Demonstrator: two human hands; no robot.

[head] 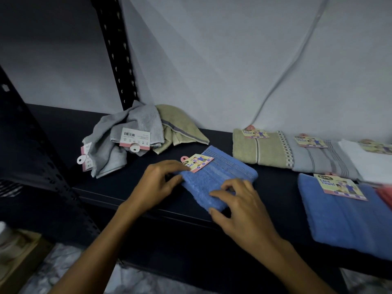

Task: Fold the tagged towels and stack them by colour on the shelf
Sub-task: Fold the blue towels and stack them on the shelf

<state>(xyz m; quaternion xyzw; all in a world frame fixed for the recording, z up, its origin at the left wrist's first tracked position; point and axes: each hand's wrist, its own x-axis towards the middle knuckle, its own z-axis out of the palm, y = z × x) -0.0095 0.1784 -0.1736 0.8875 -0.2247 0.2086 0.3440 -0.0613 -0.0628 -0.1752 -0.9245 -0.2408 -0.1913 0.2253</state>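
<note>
Folded blue towel (220, 177) lies near the front edge of the dark shelf (118, 187), its near corner about at the lip. Left hand (158, 183) pinches its left edge just below the paper tag (198, 163); right hand (239, 206) rests on the near end, fingers curled over the cloth, thumb at the corner. Bare shelf left of the towel up to the loose heap of grey towel (118, 141) and beige towel (180, 126) by the slotted post (115, 49). To the right, folded towels: beige (256, 149), grey (318, 160), white (369, 164) along the wall, second blue (347, 221) at the front edge. Pale wall (212, 60) behind, cable (297, 60) running down it.
</note>
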